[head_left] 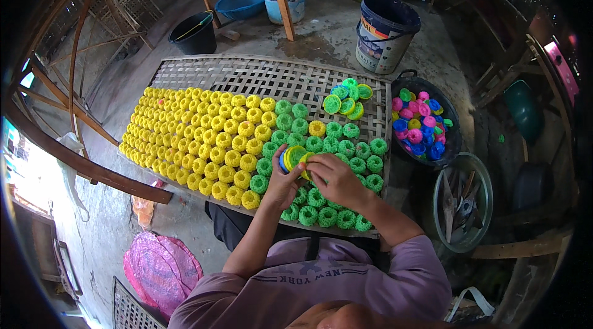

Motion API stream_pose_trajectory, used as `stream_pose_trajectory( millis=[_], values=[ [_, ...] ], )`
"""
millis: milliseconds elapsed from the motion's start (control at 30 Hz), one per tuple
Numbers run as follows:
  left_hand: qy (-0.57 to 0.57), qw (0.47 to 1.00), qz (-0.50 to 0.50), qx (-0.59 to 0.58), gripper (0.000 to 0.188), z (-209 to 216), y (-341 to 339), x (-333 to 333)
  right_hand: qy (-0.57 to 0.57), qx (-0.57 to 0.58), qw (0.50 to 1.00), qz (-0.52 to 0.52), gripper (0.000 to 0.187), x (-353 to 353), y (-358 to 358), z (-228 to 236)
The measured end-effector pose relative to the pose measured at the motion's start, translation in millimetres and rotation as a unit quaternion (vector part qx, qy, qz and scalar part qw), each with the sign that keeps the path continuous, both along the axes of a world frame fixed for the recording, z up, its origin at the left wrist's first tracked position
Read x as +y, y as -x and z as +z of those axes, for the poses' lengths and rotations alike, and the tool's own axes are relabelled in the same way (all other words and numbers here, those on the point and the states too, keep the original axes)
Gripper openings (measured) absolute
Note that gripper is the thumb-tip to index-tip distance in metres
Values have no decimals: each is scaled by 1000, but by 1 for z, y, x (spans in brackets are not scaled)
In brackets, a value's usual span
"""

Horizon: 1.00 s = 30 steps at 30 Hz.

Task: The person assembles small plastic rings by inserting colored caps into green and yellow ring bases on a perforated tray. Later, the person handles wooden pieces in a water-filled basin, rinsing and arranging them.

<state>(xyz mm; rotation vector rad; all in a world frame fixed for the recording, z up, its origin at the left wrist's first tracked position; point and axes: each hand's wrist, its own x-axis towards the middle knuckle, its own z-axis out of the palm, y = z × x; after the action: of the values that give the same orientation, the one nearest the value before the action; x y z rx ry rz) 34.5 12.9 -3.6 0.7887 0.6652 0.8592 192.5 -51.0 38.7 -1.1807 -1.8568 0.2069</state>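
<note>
See stack of small yellow and blue cups (pixel 290 157) held above crinkly green rounds (pixel 344 220) on woven tray (pixel 210 75). Note left hand (pixel 285 184), grip clamped around stack; right hand (pixel 336 179) at stack's edge, cannot tell grip as together or apart. Find yellow rounds (pixel 210 171) at left, loose cups (pixel 349 106) far right. Beyond, spot dark basin (pixel 426 84) of pink and blue cups, 1 large bucket (pixel 383 51).

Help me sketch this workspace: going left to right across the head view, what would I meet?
Main block of yellow pieces, left hand, right hand, dark basin of small coloured cups, green bowl-like container.
</note>
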Motion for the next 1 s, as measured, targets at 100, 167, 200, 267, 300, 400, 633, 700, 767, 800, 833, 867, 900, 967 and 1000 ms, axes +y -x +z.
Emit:
stream_pose_trajectory(
  millis=[100, 167, 200, 267, 300, 400, 633, 700, 767, 800, 833, 867, 900, 967, 1000],
  values=[
    [7, 1000, -1, -14, 61, 3, 6, 2, 145, 212, 966, 22, 22, 8, -12, -10],
    [85, 994, 0, -66, 62, 4, 9, 5, 284, 395, 873, 49, 26, 15, -24, -19],
    [110, 989, 2, -98, 62, 4, 9, 6, 287, 500, 813, 83, 27, 18, -30, -24],
    [103, 991, 19, -79, 62, 2, 7, 6, 318, 692, 635, 130, 30, 20, -38, -33],
    [95, 993, 27, -69, 62, 2, 5, 5, 339, 725, 588, 118, 34, 19, -40, -37],
    [56, 997, 43, -16, 66, 1, -3, -1, 357, 672, 645, 74, 35, 20, -41, -46],
    [4, 997, 52, 58, 67, 13, 0, -4, 215, 218, 925, -225, 29, 55, -132, -62],
    [0, 996, 64, 57, 67, 15, 1, -3, 160, 84, 920, -347, 26, 69, -168, -76],
    [4, 997, 58, 52, 67, 17, 2, -3, 208, 42, 912, -350, 29, 80, -189, -93],
    [7, 997, 56, 51, 67, 17, 2, -3, 251, 10, 898, -361, 31, 85, -196, -100],
    [6, 997, 56, 53, 67, 17, 3, -3, 289, 21, 895, -339, 31, 88, -200, -106],
    [6, 997, 55, 55, 67, 17, 3, -3, 309, 71, 899, -301, 31, 89, -202, -111],
    [8, 997, 55, 58, 67, 17, 3, -3, 342, 119, 892, -269, 30, 90, -202, -114],
    [11, 997, 53, 54, 67, 16, 4, -3, 375, 114, 884, -254, 31, 88, -200, -116],
    [17, 997, 54, 56, 67, 15, 5, -2, 373, 62, 885, -271, 32, 86, -199, -115]
  ],
)
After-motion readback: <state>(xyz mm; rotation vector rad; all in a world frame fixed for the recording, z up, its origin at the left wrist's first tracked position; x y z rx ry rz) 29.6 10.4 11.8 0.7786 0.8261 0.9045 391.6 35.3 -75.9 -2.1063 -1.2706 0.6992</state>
